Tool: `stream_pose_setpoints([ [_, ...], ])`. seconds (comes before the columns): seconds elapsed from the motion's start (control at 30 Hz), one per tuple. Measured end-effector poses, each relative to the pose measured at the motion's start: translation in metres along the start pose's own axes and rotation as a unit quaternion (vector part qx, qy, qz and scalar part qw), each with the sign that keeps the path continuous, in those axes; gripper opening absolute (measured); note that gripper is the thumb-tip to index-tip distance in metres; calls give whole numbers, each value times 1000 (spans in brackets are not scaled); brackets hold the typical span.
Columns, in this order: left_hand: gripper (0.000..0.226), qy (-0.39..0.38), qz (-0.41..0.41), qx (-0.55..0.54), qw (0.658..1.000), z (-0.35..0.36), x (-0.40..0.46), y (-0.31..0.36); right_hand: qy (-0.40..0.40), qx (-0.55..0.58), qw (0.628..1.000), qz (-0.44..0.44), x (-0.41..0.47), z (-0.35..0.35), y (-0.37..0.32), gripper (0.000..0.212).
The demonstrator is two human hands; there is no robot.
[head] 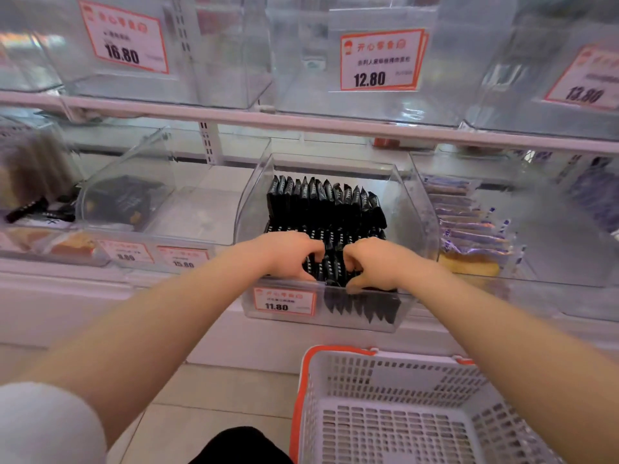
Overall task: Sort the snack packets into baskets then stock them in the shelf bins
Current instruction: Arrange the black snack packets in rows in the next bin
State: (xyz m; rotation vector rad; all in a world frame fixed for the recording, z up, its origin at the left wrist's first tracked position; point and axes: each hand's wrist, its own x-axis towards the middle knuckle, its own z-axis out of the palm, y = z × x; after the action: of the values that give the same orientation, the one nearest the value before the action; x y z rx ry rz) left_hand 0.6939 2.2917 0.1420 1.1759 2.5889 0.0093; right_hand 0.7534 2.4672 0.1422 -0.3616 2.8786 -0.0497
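Both hands grip black packets [330,262] between them: left hand [284,256] and right hand [375,262], fingers curled. Beyond the hands, packets stand upright in a left-to-right row inside the clear bin [415,209].

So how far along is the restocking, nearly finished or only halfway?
Probably close to done for this snack. The white basket shows no packets, and a back row of black packets already stands upright in the clear bin priced 11.80. In hand: the left hand and right hand grip packets in the front row. Left: the neighbouring left bin looks mostly unfilled.
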Motion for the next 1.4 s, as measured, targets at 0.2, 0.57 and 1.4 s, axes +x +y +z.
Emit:
stream_pose_setpoints([
  [0.2,46,-60,53,-8,997,-4,0,-5,-5,97,995,-9,-20,-15,-3,31],
  [0.57,22,116,-20,-55,991,15,-71,17,113,-103,987,-40,-76,12,-13,22],
  [1.4,30,222,-63,65,971,41,-9,21,156,-79,983,54,-47,26,20,26],
])
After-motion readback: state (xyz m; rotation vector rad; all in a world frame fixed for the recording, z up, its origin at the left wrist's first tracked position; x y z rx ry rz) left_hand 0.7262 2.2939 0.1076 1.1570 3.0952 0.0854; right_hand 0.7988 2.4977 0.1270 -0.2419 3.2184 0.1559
